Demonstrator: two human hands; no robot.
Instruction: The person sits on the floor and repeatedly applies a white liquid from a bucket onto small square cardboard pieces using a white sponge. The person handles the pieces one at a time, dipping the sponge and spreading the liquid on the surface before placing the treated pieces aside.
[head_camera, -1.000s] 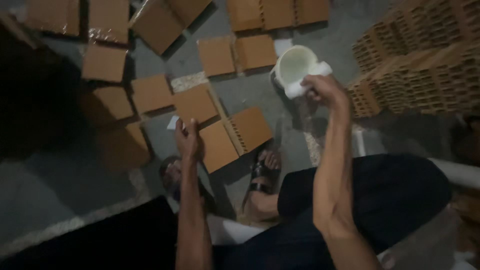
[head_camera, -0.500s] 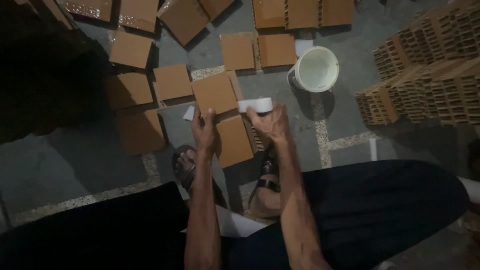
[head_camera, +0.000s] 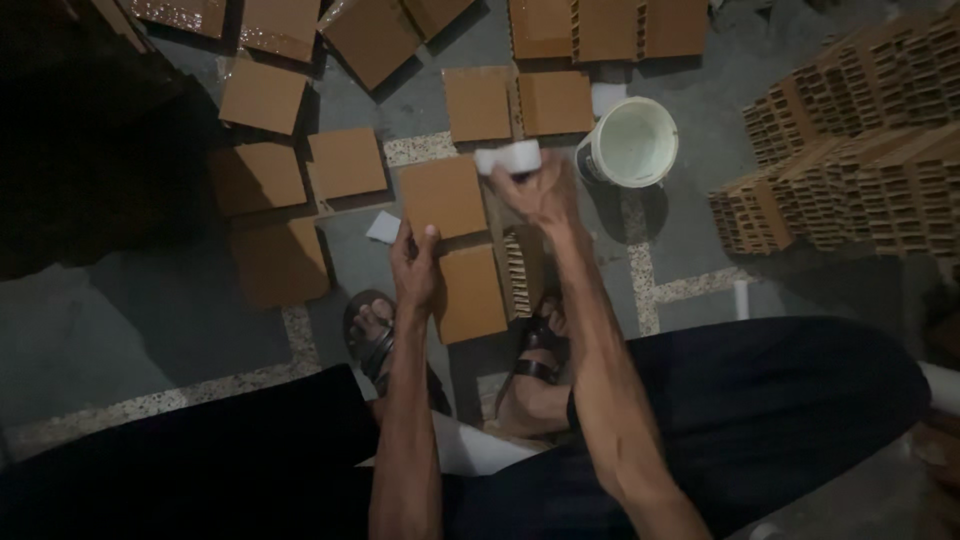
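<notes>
The left hand (head_camera: 415, 262) grips the lower edge of a square terracotta tile (head_camera: 443, 197), thumb on top and fingers closed under the edge, so the tile stands tilted up before the person, above the floor (head_camera: 130, 320). The right hand (head_camera: 535, 190) is closed around a small white object (head_camera: 508, 157), maybe a sponge or a pad, and holds it at the upper right corner of this tile; I cannot tell if it already touches the surface. To do this step well, I think the left hand should keep the tile firm and steady, and the white object should pass over the whole face with even pressure, also near the corners, because a tile held only at one edge can turn easily. The tile looks matte, flat and dry, of orange-brown clay. Just right of it a hollow block (head_camera: 522, 270) shows its ribbed, perforated side, and another tile (head_camera: 472, 294) lies below. A white round bucket (head_camera: 630, 146), smooth like plastic, stands near on the grey concrete floor, which has speckled stone strips. Stacks of hollow bricks (head_camera: 850, 160) stand well apart at the right.
</notes>
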